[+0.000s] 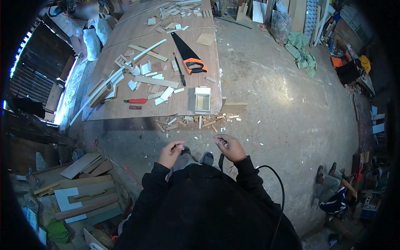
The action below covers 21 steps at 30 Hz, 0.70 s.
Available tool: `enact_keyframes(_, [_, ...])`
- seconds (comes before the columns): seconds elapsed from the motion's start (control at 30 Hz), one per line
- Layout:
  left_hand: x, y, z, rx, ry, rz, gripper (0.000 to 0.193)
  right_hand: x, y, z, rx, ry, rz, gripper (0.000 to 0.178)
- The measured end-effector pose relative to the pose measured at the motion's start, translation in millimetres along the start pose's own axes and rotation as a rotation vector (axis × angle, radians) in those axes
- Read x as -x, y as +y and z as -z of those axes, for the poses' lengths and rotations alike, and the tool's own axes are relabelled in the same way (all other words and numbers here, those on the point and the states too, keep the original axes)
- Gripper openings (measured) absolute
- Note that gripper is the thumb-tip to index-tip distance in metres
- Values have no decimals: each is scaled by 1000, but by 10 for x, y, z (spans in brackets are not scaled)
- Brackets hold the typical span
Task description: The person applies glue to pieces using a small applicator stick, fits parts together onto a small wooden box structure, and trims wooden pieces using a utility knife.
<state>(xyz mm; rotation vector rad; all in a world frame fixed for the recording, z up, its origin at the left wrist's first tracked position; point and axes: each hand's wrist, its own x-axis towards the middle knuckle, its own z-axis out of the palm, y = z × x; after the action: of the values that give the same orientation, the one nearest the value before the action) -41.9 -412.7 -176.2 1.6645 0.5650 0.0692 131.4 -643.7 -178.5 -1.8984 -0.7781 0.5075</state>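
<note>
A: What's the biggest thing around those hands?

B: The concrete floor. It shows beyond the left hand and spreads well out past the right hand.

A: And next in size?

B: The brown-topped worktable, ahead of the left hand and reaching farther leftward; its near edge stands apart from both hands. After that, a pile of boards, to the left of the left hand and closer to the body's side.

A: Then the tools?

B: The handsaw, black blade, orange-and-black grip, lies on the table well ahead of the hands, sideways between them.

A: What's at the near corner?

B: A small pale wooden box, ahead of the right hand and a little to its left, apart from both.

A: How are the hands themselves?

B: Held out before the body, well apart, fingers curled in and narrow. Whether something tiny is pinched in either, I can't tell.

A: Smaller still?

B: A slim black tool, left of the saw, ahead of the left hand; a red-handled tool, ahead and farther left. Smallest, the wood offcuts scattered below the table edge, ahead of both hands.
</note>
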Motion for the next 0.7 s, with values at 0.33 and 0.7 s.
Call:
enact_keyframes(0.33, [-199, 74, 70, 16, -28, 46, 25, 66, 171, 49, 11, -66, -101, 31])
enact_keyframes(0.7, [-1127, -22, 372, 65, -174, 24, 26, -85, 348, -13, 13, -69, -423, 34])
